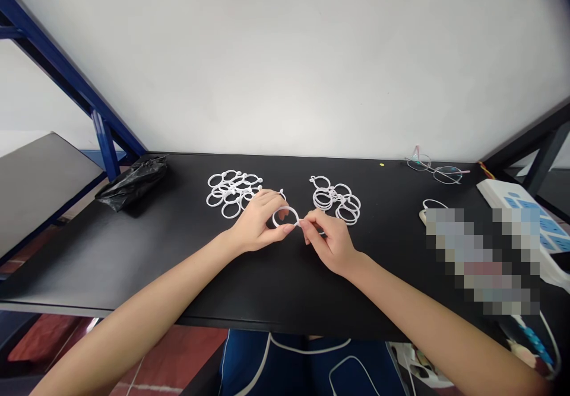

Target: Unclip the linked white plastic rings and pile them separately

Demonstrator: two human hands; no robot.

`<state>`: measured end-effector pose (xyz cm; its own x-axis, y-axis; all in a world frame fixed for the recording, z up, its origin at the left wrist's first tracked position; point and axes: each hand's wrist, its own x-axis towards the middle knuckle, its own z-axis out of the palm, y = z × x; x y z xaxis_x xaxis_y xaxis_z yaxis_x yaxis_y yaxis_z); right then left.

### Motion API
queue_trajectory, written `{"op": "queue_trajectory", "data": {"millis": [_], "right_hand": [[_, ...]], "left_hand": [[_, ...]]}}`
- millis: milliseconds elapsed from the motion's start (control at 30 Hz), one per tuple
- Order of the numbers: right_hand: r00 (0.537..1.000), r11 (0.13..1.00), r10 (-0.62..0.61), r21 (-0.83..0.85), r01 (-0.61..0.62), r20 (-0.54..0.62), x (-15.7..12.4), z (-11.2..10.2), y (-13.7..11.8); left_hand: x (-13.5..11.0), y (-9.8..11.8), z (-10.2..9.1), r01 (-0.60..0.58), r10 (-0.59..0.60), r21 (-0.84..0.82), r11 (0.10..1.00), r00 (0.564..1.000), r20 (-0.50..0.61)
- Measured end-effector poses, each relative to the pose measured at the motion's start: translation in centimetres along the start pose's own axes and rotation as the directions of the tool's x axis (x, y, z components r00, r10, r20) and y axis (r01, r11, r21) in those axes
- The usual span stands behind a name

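A white plastic ring [275,216] with a small tab is held up between my two hands, above the black tabletop. My left hand [260,221] grips the ring's left and lower side between thumb and fingers. With thumb and forefinger, my right hand [327,238] pinches the tab on the ring's right side; the fingertips hide most of it. Behind my left hand lies a pile of white rings [231,209] with small round knobs. Another pile of white rings [350,213] lies just beyond my right hand, and part of one ring shows behind those fingers.
A crumpled black plastic bag [133,182] lies at the table's left end. Eyeglasses [446,174] rest at the back right. A white power strip [512,197] and a blurred-out object [483,262] with a cable are on the right. A white wall [303,63] rises behind the table.
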<state>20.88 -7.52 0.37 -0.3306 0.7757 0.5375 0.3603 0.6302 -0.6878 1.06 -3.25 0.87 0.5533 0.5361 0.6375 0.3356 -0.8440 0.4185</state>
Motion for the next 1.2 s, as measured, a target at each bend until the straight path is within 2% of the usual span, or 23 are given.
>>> {"op": "queue_trajectory", "data": {"millis": [167, 567, 867, 1200], "right_hand": [[1.000, 0.999, 0.007, 0.052, -0.008, 0.025, -0.1, -0.1, 0.2], [0.994, 0.987, 0.083, 0.132, -0.091, 0.065, -0.2, 0.1, 0.4], [0.988, 0.968, 0.104, 0.215, -0.127, 0.115, -0.2, 0.2, 0.5], [0.988, 0.954, 0.116, 0.266, -0.140, 0.103, -0.4, 0.3, 0.4]], "left_hand": [[0.1, 0.7, 0.2, 0.100, -0.089, -0.112, 0.989, 0.991, 0.099], [0.0, 1.1, 0.5, 0.195, -0.177, -0.160, 0.968, 0.977, 0.115], [-0.2, 1.3, 0.4, 0.375, -0.308, -0.318, 0.871, 0.920, 0.242], [0.0, 1.6, 0.0, 0.382, -0.308, -0.299, 0.874, 0.913, 0.266]]}}
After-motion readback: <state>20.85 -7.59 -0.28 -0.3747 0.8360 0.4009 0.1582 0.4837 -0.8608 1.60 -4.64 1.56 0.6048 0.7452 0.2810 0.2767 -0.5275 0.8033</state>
